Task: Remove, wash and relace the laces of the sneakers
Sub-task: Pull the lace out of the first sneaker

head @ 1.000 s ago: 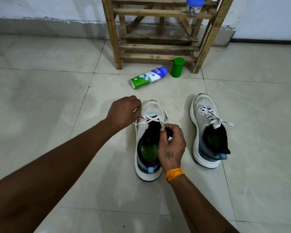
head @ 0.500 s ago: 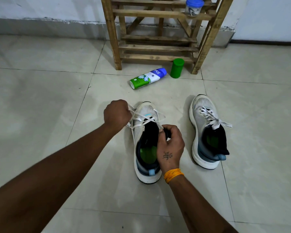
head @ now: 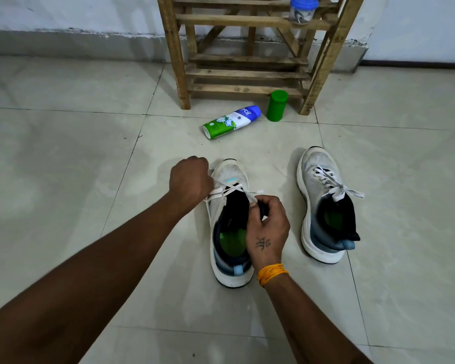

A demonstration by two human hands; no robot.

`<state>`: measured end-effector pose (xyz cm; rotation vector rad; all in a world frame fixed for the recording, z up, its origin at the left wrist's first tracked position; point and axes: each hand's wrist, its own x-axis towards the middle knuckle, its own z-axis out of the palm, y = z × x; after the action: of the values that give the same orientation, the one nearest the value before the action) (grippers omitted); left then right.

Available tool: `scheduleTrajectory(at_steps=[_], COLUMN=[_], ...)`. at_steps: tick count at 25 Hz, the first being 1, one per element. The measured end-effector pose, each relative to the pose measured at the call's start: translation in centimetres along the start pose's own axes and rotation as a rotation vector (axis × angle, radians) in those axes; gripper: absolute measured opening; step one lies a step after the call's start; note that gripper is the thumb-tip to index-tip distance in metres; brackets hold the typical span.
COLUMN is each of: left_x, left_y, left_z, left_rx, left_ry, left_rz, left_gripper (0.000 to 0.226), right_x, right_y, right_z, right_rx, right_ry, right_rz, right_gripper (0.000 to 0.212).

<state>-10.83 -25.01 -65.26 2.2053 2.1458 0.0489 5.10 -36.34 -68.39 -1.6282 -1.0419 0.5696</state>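
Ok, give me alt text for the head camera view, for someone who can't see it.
Two hands unlace the nearer sneaker on a tiled floor: left hand pulls its lace, right hand grips the tongue. Another sneaker stands laced alongside.

Both sneakers, the left sneaker (head: 230, 177) and the right sneaker (head: 317, 164), are finished in white with white laces (head: 326, 178), dark navy collars, green insoles and light blue heel tabs. The lying bottle (head: 231, 122) is coloured green, white and blue, and the canister (head: 277, 105) plain green. The rack (head: 247, 59) is bare brown wood, the jar lid (head: 304, 1) blue, the wristband (head: 272, 273) orange and the floor tiles (head: 63, 166) pale grey-beige.
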Motion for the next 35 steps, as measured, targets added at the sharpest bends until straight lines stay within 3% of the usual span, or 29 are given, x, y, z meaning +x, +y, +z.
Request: scheduleTrajectory(at_steps=[1,2,5,7,10,14,16,18,21,24,26,27,31,35], left_x=[0.0,-0.1,-0.5,-0.5,-0.6,-0.2,-0.1,-1.0,-5.1,-9.5,-9.9,-9.8,-10.3,-10.7], left_y=[-0.1,0.0,0.6,1.1,1.7,-0.4,-1.8,-1.7,0.2,1.6,1.6,1.6,2.0,1.7], left_z=[-0.1,-0.1,0.4,0.4,0.3,0.5,0.4,0.3,-0.4,0.0,0.9,1.3,1.7,2.0], left_rx=[0.033,0.086,0.081,-0.012,-0.07,-0.105,-0.108,-0.189,-0.57,-0.459,-0.409,-0.431,-0.558,-0.58], left_ry=[-0.046,-0.035,0.07,0.084,0.07,0.092,0.061,0.1,0.1,0.085,0.131,0.149,0.202,0.229], left_rz=[-0.042,0.03,0.544,0.747,0.6,-0.025,-0.154,-0.115,-0.003,0.173,0.172,0.13,0.05,0.09], left_gripper=[0.015,0.018,0.03,0.016,0.009,0.012,0.016,0.027,0.036,0.037,0.026,0.021,0.016,0.016], right_x=[0.0,-0.1,-0.3,-0.3,-0.2,-0.2,-0.2,-0.2,-0.1,1.1,3.1,4.3,6.8,7.2], right_y=[0.0,0.0,0.0,0.0,0.0,0.0,-0.1,0.0,-0.7,-1.5,-1.6,-1.8,-2.8,-2.6], right_z=[0.0,0.0,0.0,0.1,0.1,0.1,0.0,0.0,-0.3,-0.9,-1.1,-1.1,0.6,2.1], right_rx=[0.001,0.001,0.003,0.0,-0.002,-0.009,-0.008,-0.002,0.023,0.016,-0.073,-0.143,-0.377,-0.567], right_ry=[-0.001,-0.001,0.006,0.006,0.004,0.018,0.022,0.017,-0.009,-0.073,-0.172,-0.27,-0.677,-0.69], right_rz=[0.002,0.006,-0.001,-0.005,-0.001,0.021,0.041,0.038,0.044,0.054,0.023,-0.009,-0.159,-0.387], right_gripper=[0.01,0.01,0.01,0.009,0.009,0.009,0.01,0.01,0.005,0.02,0.01,0.003,0.019,0.011])
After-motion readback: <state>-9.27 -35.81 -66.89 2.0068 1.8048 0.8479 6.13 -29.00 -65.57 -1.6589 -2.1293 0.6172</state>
